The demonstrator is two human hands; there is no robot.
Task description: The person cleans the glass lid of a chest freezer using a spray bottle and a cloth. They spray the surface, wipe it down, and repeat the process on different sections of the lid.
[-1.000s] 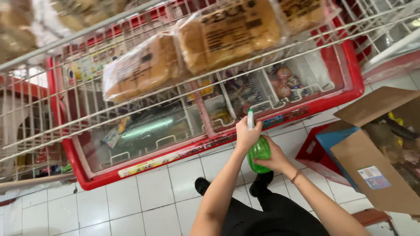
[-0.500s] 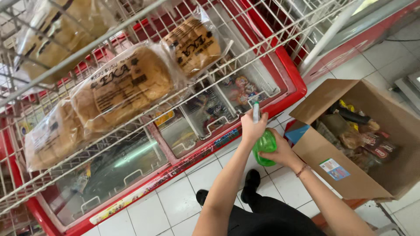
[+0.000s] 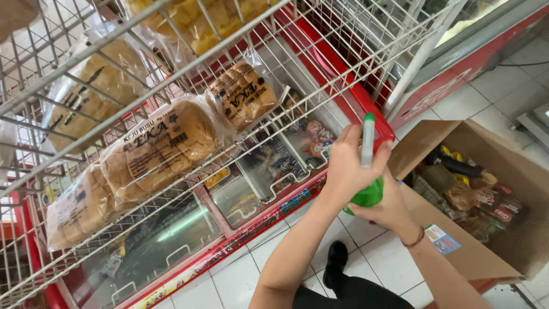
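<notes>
The small round green plastic bottle (image 3: pixel 366 194) looks smooth and glossy, with a matt white and green stem on top. The white coated metal wire rack (image 3: pixel 171 86) is smooth. The bread loaves lie in clear, shiny, wrinkled plastic bags (image 3: pixel 163 150). The red chest freezer (image 3: pixel 251 229) has a glossy glass lid. The brown cardboard box (image 3: pixel 486 229) at right is matt. The white floor tiles (image 3: pixel 240 274) are smooth and a little shiny.
</notes>
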